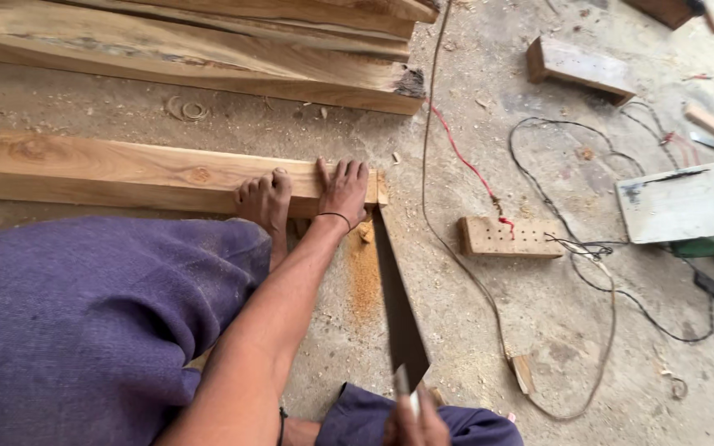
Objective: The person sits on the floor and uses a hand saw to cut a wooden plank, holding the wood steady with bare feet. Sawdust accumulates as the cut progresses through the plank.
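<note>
A long pale wooden plank (pixel 126 169) lies flat on the dusty concrete floor (pixel 555 330), and the cut across its near end looks to be the step in hand. The person's foot (pixel 264 201) rests on the plank just left of the left hand's fingers, adding weight. The left hand (pixel 344 192) is pressed palm-down on the plank's end, fingers (pixel 349 172) spread flat and pointing away from the body. The handsaw (pixel 398 306) has its blade running from just beside those fingers, at the plank's end, back toward the body. The right hand (pixel 413 417) is closed around the saw's handle at the bottom edge of view, though how its fingers wrap cannot be told fully. A streak of orange sawdust (pixel 364 277) lies just below the spread fingers. By my judgement, the next stroke needs the plank held steady and the blade kept clear of the fingertips.
</note>
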